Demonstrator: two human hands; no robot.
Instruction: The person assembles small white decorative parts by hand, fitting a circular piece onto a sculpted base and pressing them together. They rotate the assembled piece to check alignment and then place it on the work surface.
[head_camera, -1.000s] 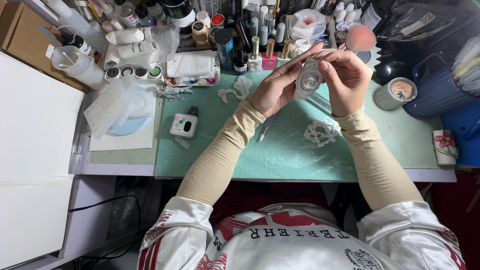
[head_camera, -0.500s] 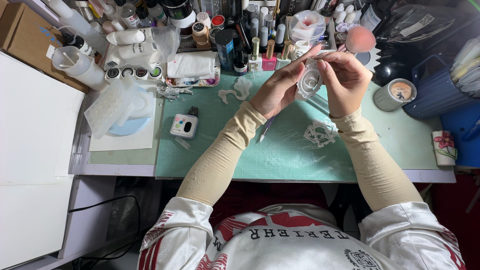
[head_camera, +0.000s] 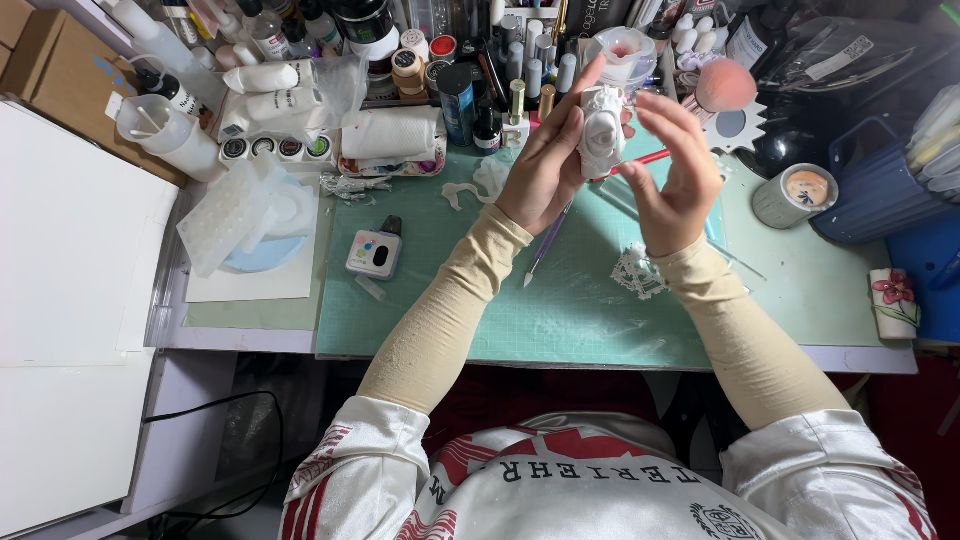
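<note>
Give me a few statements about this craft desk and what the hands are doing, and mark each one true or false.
1. The left hand holds a small white moulded piece above the green cutting mat. True.
2. The right hand grips a pair of scissors. False: no scissors show; its fingers are spread beside the white piece.
3. A purple-handled tool lies on the mat below the left hand. True.
4. The roll of white paper towel stands at the right edge of the desk. False: it lies left of the hands, near the back.
5. A small white lace-like cutout lies on the mat by the right forearm. True.
</note>
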